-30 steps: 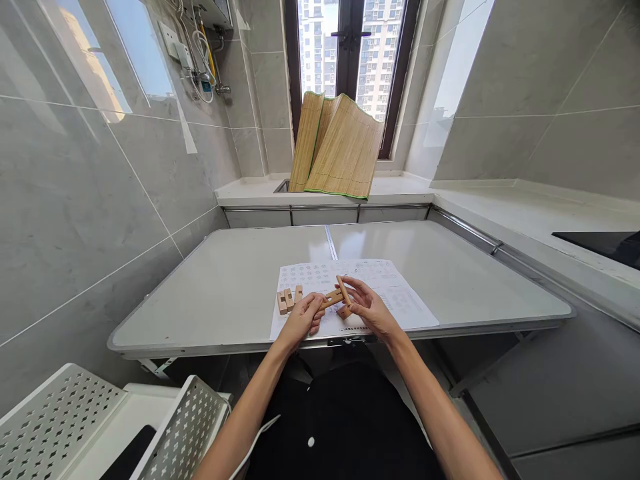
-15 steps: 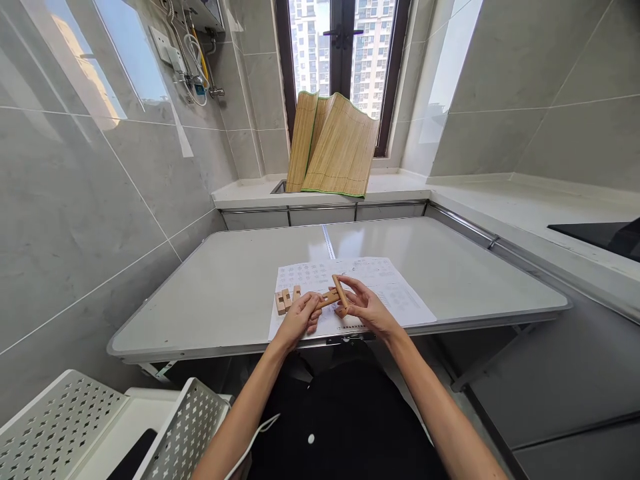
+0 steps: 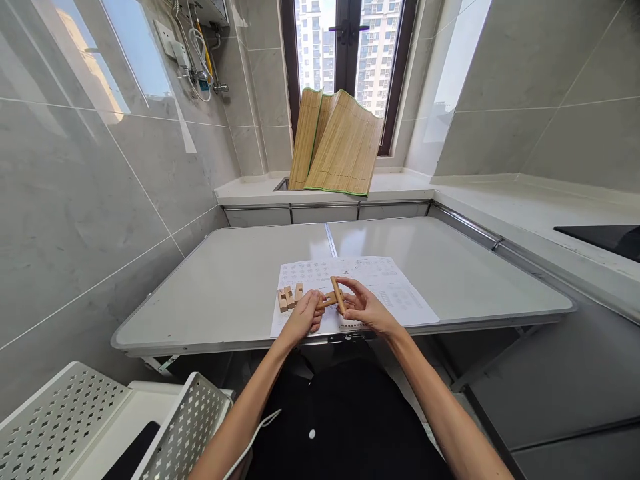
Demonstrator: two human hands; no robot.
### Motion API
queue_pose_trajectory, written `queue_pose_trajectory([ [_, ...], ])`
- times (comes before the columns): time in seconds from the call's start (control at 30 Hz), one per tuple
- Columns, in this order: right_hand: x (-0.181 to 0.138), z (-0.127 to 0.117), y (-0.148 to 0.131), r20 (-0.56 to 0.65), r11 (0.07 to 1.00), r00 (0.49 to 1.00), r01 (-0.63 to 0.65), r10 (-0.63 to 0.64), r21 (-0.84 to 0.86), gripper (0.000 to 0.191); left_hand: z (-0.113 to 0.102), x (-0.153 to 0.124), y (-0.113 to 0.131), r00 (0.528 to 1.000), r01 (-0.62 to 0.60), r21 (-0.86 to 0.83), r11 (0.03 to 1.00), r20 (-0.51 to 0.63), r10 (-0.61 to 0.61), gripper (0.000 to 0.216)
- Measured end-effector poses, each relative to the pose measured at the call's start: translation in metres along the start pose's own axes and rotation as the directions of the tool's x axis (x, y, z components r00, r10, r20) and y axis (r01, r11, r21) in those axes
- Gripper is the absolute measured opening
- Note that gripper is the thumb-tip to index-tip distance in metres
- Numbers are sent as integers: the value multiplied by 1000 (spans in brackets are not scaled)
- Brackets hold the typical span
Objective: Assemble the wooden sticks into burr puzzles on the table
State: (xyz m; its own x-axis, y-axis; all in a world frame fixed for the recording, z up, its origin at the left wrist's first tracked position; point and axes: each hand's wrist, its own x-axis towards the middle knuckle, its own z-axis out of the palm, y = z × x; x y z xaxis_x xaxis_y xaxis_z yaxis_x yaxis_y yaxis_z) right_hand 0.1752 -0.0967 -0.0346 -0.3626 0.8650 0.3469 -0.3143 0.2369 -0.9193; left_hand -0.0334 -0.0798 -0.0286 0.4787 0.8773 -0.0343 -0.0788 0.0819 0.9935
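Both hands meet over a printed paper sheet (image 3: 395, 293) near the front edge of a white table (image 3: 210, 293). My left hand (image 3: 303, 318) pinches one end of a flat wooden puzzle bar (image 3: 329, 301). My right hand (image 3: 367, 309) grips a second wooden bar (image 3: 338, 293) that stands crosswise against the first. A notched wooden block piece (image 3: 290, 296) lies on the sheet just left of my left hand, touched by neither hand.
Rolled bamboo mats (image 3: 336, 143) lean against the window on the back counter (image 3: 400, 187). A black hob (image 3: 605, 239) sits in the counter at right. A white perforated rack (image 3: 100, 427) stands at lower left. Tiled walls close in on both sides.
The hands and the two wooden bars stay together over the sheet; the upright bar has tilted slightly and shifted a little left. The camera view has moved slightly.
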Motion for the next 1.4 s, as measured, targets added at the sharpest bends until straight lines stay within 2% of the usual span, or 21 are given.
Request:
queue_pose_trajectory([
  [0.13, 0, 5, 1, 34, 995, 999, -39, 42, -92, 80, 5, -3, 1, 1000, 0, 103, 995, -13, 1, 55],
  [0.33, -1, 7, 2, 18, 986, 999, -31, 34, -162, 80, 12, -9, 6, 999, -14, 187, 982, -30, 20, 54],
  [0.47, -2, 7, 0, 23, 980, 999, -37, 42, -194, 81, 14, -12, 7, 1000, -5, 181, 984, -27, 10, 54],
  [0.77, -1, 4, 6, -16, 988, 1000, -4, 2, -155, 80, 11, -11, 5, 999, -12, 100, 995, 35, 9, 53],
  [1.0, -2, 3, 6, 0, 990, 1000, -13, 14, -137, 78, 13, -13, 10, 992, -119, 339, 933, 5, 125, 47],
  [1.4, -2, 3, 3, 16, 982, 999, -30, 33, -184, 79, 10, -14, 8, 989, -139, 398, 907, 16, 145, 46],
])
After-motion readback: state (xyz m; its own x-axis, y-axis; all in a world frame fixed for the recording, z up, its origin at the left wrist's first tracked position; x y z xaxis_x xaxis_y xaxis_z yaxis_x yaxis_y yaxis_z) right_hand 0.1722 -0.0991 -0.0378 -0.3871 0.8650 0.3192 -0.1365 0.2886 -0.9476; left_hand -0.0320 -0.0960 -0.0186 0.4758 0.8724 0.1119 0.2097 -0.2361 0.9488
